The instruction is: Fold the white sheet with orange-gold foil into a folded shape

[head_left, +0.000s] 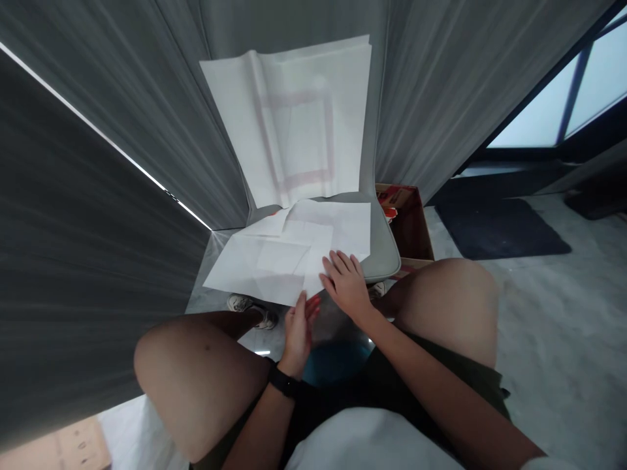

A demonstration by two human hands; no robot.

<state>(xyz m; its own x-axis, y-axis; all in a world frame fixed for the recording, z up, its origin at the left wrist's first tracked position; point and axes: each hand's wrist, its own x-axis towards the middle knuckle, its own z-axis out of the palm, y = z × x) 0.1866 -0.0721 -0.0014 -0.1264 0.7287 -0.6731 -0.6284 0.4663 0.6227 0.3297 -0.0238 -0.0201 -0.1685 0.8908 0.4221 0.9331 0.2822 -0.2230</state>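
White paper sheets (274, 261) lie overlapping and partly folded on the seat of a grey chair (385, 251). My left hand (298, 329), with a black band on its wrist, grips the front edge of the paper, thumb on top and fingers underneath. Flat on the right part of the same paper rests my right hand (347, 284), its fingers stretched out. Another large white sheet (304, 130) leans against the chair's backrest. It has a vertical crease, and a faint reddish frame shape shows on it.
An open cardboard box (414, 225) with something red and white inside stands right of the chair. Grey curtains (304, 19) hang behind and on both sides. A dark mat (499, 228) lies on the pale floor. My knees flank the chair. A wooden piece (59, 447) shows at bottom left.
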